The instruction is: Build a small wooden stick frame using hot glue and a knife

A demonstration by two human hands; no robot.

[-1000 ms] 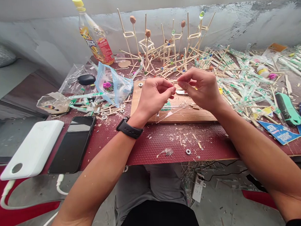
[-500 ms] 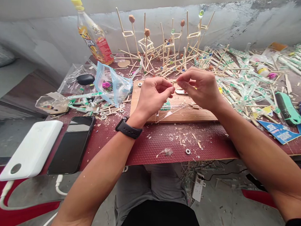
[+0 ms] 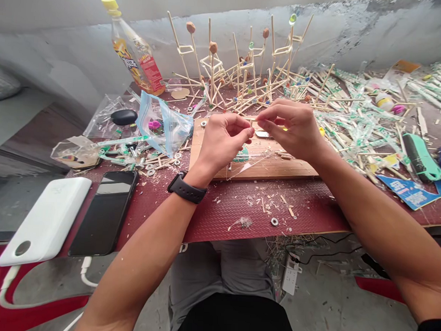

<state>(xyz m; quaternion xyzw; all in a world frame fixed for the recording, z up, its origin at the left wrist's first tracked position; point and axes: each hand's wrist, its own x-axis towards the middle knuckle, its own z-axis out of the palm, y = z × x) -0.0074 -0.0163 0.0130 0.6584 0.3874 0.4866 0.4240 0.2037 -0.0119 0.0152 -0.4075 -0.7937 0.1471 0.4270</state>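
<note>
My left hand (image 3: 221,141) and my right hand (image 3: 292,127) are raised together over a wooden board (image 3: 257,157). Both pinch a thin wooden stick (image 3: 251,119) that spans the small gap between their fingertips. My left wrist wears a black watch (image 3: 186,188). Behind the hands stands a tangle of upright stick structures (image 3: 238,69) topped with small clay balls and beads.
A sauce bottle (image 3: 135,54) stands at the back left, with plastic bags (image 3: 164,125) and washers near it. A white power bank (image 3: 45,219) and a black phone (image 3: 105,212) lie at the left edge. Stick wrappers (image 3: 355,122) and a green tool (image 3: 421,158) litter the right.
Both hands keep the same pinch on the stick. The view has shifted very slightly; nothing else has moved.
</note>
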